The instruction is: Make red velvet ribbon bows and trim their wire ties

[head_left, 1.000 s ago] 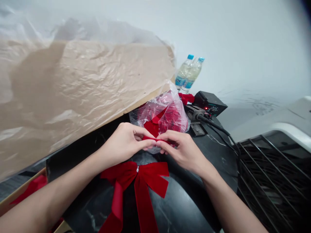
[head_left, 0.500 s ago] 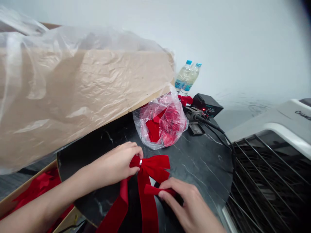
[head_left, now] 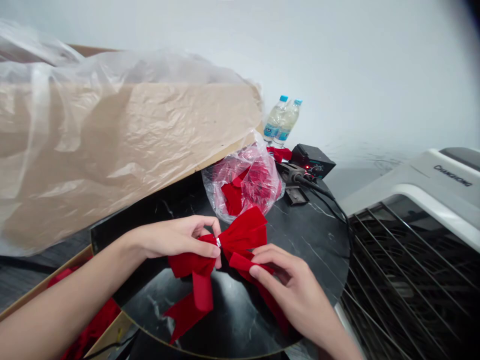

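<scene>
A red velvet bow [head_left: 245,230] is held above the dark table, a silver tie [head_left: 218,242] around its middle. My left hand [head_left: 187,240] is closed on the bow, thumb and fingers pinching it just left of the tie. One notched ribbon tail hangs down below this hand. My right hand [head_left: 288,280] pinches a short folded piece of red ribbon [head_left: 242,262] between thumb and fingers, just below the bow's right loops. Whether this piece touches the bow I cannot tell. Another tail is partly hidden behind my right hand.
Behind the hands lies a clear plastic bag [head_left: 212,195] of red ribbon pieces. A plastic-covered cardboard box [head_left: 150,135] fills the back left. Bottles [head_left: 287,122] and a black control box [head_left: 313,160] with cables stand behind. An air cooler [head_left: 408,200] is right; a box with red fabric [head_left: 95,325] lower left.
My left hand has turned the bow, so its left loops show and its right loops point further up. My right hand has raised the folded ribbon piece closer to the tie.
</scene>
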`<action>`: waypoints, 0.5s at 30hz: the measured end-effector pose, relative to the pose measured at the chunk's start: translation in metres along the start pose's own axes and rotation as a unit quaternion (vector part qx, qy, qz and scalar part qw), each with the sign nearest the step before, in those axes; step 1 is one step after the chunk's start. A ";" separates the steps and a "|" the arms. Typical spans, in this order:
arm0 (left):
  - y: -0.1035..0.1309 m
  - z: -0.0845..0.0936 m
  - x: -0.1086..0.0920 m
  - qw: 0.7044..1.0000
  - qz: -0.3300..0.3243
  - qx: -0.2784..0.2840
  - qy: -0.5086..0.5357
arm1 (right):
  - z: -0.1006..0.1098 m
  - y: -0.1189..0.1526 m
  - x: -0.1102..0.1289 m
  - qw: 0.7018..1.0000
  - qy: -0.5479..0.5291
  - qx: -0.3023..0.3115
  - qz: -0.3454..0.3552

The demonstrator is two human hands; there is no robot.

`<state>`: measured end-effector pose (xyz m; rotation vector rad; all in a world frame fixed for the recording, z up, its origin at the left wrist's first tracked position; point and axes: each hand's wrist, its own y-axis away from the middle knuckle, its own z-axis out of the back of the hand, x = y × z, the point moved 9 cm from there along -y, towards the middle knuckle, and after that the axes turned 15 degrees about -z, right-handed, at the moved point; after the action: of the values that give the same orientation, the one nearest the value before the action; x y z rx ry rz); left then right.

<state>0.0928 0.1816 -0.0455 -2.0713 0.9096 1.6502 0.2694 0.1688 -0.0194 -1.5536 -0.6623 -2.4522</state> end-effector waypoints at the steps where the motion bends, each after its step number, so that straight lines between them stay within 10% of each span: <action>1: 0.000 -0.002 0.001 1.000 -0.003 0.011 0.019 | 0.004 0.001 0.004 1.000 0.020 0.012 0.006; 15: -0.017 -0.022 -0.008 0.979 -0.056 0.002 0.198 | 0.040 -0.007 0.052 0.977 0.169 0.034 0.128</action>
<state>0.1191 0.1827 -0.0341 -2.4487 0.8889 1.1988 0.2766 0.1982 0.0395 -1.0804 -0.4491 -2.3847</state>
